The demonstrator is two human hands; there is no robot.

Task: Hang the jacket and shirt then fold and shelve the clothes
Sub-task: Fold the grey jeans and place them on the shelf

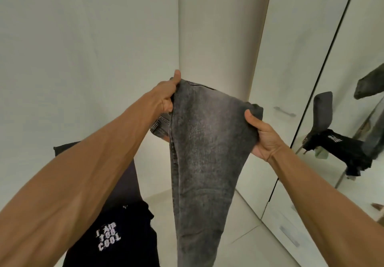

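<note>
Grey washed jeans hang in the air in front of me, legs together and trailing down past the bottom edge. My left hand pinches the waistband at its left end, thumb up. At the right end my right hand grips the waistband from underneath. A black T-shirt with white lettering lies below on a dark chair, under my left forearm.
White walls meet in a corner ahead. To the right stands a white wardrobe with bar handles and a mirrored door that reflects the chair and clothes. Pale floor tiles lie below.
</note>
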